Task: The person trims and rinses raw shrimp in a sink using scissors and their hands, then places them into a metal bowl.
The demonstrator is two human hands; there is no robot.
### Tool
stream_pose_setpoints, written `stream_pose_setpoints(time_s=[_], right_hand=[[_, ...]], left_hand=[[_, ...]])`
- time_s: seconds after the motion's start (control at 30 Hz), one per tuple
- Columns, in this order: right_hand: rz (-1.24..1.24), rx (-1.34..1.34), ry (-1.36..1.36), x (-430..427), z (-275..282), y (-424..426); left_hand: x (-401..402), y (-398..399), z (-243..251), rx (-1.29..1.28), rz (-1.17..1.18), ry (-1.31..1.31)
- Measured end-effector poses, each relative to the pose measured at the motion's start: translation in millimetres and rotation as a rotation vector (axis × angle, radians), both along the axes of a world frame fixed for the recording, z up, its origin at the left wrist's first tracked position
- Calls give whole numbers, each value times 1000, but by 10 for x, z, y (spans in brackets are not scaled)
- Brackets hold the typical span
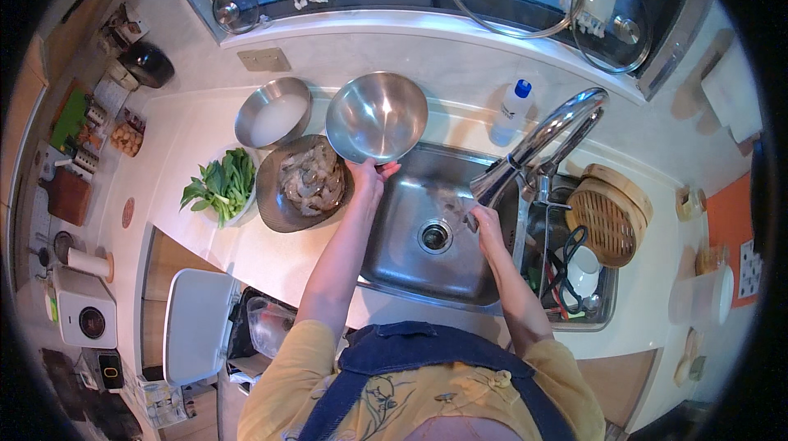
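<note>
My left hand (369, 179) grips the near edge of a stainless steel mixing bowl (377, 110), whose bare inside faces up; part of the fingers is hidden by the rim. My right hand (486, 224) is over the steel sink (418, 269), right under the head of the chrome faucet (492, 185). Between its fingers is a small greyish wet item (460, 210), too blurred to name surely. Beside my left wrist, a dark translucent bowl (271, 210) holds a heap of raw shrimp (313, 181).
Behind the shrimp stands a steel bowl (245, 122) with cloudy whitish liquid. Leafy greens (225, 185) fill a bowl on the left. Right of the sink, a dish rack holds a bamboo steamer (600, 222), black-handled scissors (569, 262) and a white cup (582, 272). A blue-capped bottle (511, 113) stands behind the faucet.
</note>
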State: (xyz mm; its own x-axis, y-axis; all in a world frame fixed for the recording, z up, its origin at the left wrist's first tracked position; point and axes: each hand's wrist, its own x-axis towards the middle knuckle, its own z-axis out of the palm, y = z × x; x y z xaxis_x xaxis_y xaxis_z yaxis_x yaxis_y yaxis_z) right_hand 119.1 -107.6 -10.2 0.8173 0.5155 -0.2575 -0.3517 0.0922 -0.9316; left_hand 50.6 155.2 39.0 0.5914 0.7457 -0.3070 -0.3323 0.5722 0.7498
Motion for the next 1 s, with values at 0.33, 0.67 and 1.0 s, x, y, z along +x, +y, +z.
stream_pose_setpoints(time_s=[0.33,0.67,1.0], right_hand=[[61,56,46,-186,359,74],[-22,215,130,-84,353,171],[-286,-686,-1107,-592,194,397]], left_hand=[[-151,-91,173,3,233,25],[-116,-852,-374,203,-322,422],[-231,-1708,-765,-318,-654,-102]])
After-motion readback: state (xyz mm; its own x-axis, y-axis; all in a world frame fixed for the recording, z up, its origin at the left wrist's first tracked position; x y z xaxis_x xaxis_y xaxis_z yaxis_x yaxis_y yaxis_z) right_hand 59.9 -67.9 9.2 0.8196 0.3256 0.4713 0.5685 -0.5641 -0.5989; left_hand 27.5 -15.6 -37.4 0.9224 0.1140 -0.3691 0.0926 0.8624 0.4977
